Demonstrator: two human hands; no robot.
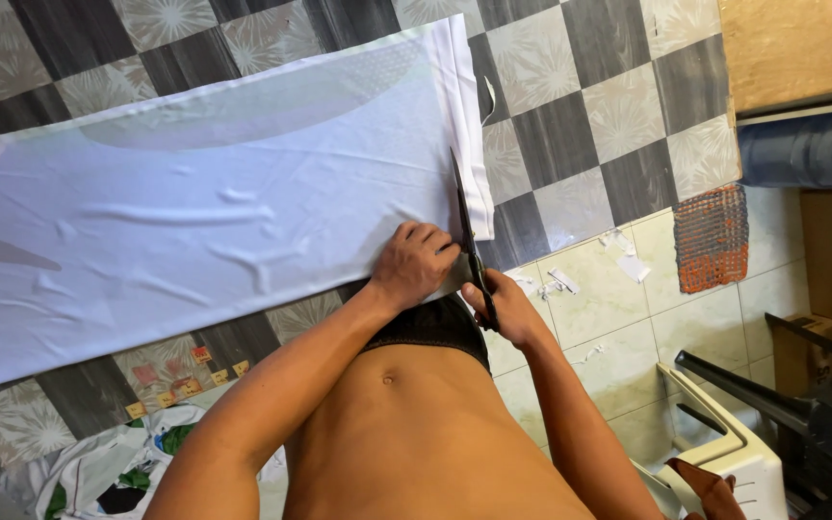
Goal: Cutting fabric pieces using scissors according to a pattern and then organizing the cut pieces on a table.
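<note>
White cloth [195, 221] lies spread flat across the left and centre of the frame, on a table covered in grey-and-pale checked sheet [589, 106]. Your left hand [414, 265] presses its lower right corner, fingers curled together and down on the fabric. Your right hand [505, 308] is clamped on the handles of the scissors [467, 236], whose dark blades point up the frame along the cloth's right edge, just beside a narrow white strip [466, 116]. Your left fingertips sit very near the blades, so a hasty closing could nick them. Ripples in the cloth could also bunch under the blades and pull the cut off line if your holding hand slackens. Small white scraps [562, 281] lie on the pale floor tiles right of your hands. At lower left, little yellow and red labels [185, 385] dot the table edge above a heap of white and green clothes [108, 472]. A cardboard box [796, 48] fills the upper right, a blue jug [811, 149] beneath it.
</note>
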